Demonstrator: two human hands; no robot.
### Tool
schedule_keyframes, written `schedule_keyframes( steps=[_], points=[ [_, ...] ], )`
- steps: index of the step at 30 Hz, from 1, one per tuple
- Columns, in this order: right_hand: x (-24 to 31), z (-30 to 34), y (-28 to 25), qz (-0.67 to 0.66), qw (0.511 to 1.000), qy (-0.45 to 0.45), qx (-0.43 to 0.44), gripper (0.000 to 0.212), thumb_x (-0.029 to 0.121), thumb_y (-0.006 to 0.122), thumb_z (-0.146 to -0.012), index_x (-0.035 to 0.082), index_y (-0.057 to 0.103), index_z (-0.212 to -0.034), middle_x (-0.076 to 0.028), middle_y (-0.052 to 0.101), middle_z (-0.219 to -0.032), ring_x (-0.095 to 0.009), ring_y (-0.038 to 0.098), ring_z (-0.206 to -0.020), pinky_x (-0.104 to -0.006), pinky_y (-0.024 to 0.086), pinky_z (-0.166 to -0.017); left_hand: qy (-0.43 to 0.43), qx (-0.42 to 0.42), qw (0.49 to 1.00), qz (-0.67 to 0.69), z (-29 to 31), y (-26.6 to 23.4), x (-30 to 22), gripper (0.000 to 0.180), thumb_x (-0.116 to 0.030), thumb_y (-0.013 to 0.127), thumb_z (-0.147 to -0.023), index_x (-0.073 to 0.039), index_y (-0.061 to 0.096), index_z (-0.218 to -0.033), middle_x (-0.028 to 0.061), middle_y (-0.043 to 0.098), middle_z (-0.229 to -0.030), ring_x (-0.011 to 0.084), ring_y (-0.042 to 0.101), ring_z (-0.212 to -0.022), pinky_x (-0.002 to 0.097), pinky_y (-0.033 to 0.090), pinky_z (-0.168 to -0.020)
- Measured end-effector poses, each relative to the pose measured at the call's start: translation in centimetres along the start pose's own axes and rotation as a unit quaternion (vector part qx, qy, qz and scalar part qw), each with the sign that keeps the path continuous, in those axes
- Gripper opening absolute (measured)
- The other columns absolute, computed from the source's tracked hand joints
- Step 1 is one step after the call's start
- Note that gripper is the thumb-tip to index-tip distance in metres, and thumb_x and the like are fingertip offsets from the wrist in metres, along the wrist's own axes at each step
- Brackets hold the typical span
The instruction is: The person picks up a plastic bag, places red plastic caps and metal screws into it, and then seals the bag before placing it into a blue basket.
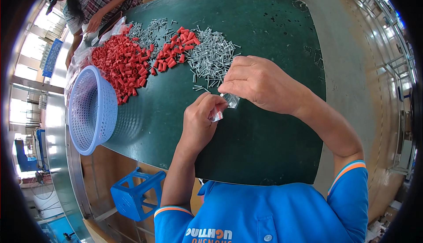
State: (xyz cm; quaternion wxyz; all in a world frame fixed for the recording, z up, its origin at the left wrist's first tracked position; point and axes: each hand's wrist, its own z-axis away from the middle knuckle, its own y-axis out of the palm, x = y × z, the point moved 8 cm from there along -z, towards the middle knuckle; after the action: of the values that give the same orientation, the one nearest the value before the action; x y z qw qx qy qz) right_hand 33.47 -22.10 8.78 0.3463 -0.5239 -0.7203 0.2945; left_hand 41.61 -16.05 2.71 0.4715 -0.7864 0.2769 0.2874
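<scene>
My left hand (200, 119) is closed on a small clear plastic bag (231, 101), which shows between the two hands. A bit of red and clear plastic also shows below its fingers. My right hand (253, 84) meets the bag from the other side, thumb and fingers pinched together by a tiny pale thing that I cannot make out. Just beyond the hands lies a heap of silver screws (210, 56). Red plastic wall plugs (174, 49) form a small group to the left of these screws.
A larger pile of red plugs (123, 62) and more screws (152, 32) lie at the far left of the green table (264, 31). A lilac perforated basket (108, 111) stands tilted at the left edge, above a blue stool (136, 194). Another person (99, 5) works at the far left corner.
</scene>
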Motion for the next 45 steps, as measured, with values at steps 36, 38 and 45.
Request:
schedule_keyframes(
  steps=[36,38,45],
  points=[
    [-8.8,4.1,2.1,0.069,0.973,0.209,0.064,0.005,0.015,0.067,-0.07,0.015,0.066,-0.075,0.002,0.053,-0.074,-0.018,0.047,-0.083,-0.0361,0.032,-0.081,-0.031,-0.076,0.995,0.065,0.3,-2.5,0.7,0.007,0.003,0.061,-0.076,0.001,0.054,-0.078,0.0069,0.053,-0.068,0.0156,0.049,-0.058,0.025,0.039,-0.054],
    [-8.9,4.6,2.6,0.074,0.974,0.208,0.059,0.008,0.014,0.067,-0.071,0.012,0.065,-0.078,0.001,0.053,-0.074,-0.018,0.046,-0.081,-0.0353,0.033,-0.079,-0.055,-0.076,0.991,0.092,0.4,-2.5,1.2,0.007,0.001,0.061,-0.077,0.001,0.055,-0.077,0.0063,0.053,-0.068,0.0147,0.048,-0.058,0.0243,0.039,-0.055],
    [-7.6,3.0,2.5,-0.418,0.8,0.428,-0.044,0.013,0.014,0.066,-0.077,0.005,0.061,-0.084,-0.002,0.055,-0.079,-0.014,0.049,-0.079,-0.0279,0.039,-0.073,-0.03,-0.066,0.996,0.061,0.3,-2.5,0.9,0.007,0.001,0.062,-0.075,0.0,0.056,-0.077,0.0073,0.053,-0.069,0.017,0.049,-0.058,0.0258,0.039,-0.054]
  ],
)
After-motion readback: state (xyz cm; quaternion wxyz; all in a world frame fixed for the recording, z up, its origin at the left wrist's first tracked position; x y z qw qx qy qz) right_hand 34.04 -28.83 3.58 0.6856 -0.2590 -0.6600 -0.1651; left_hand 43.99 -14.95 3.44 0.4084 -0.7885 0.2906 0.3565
